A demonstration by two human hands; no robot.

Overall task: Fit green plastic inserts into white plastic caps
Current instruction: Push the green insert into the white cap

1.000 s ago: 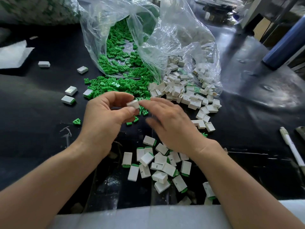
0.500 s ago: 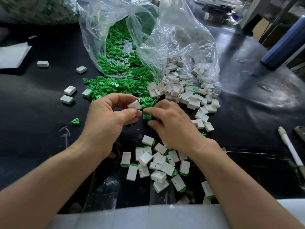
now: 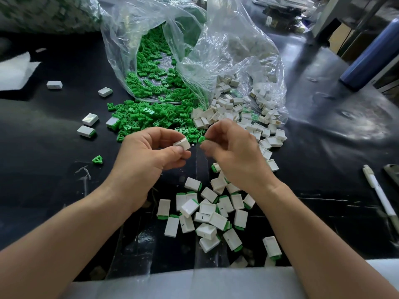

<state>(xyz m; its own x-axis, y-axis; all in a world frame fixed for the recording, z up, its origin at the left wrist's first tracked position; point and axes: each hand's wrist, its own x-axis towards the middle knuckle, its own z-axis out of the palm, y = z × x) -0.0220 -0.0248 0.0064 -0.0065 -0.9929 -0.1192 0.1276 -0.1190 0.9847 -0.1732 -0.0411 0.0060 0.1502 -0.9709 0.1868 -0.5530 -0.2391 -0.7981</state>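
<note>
Left grip [image 3: 146, 155] on cap [image 3: 182, 144], right grip [image 3: 234, 157] on insert [image 3: 201, 139]

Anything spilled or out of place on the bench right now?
One green insert lies alone left of the left hand, away from the green pile. A few white caps also sit scattered far left. Nothing looks damaged.

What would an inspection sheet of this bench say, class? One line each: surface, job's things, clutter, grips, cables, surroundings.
Surface: black table, glossy, scratched.
Job's things: green inserts and white caps spilling from clear bags; fitted caps heaped near the person.
Clutter: pen at right; stray caps at left.
Grips: left hand pinches a white cap; right hand pinches a green insert; parts apart.
Cables: nothing seen.
Surroundings: blue cylinder, white foam sheet.
</note>
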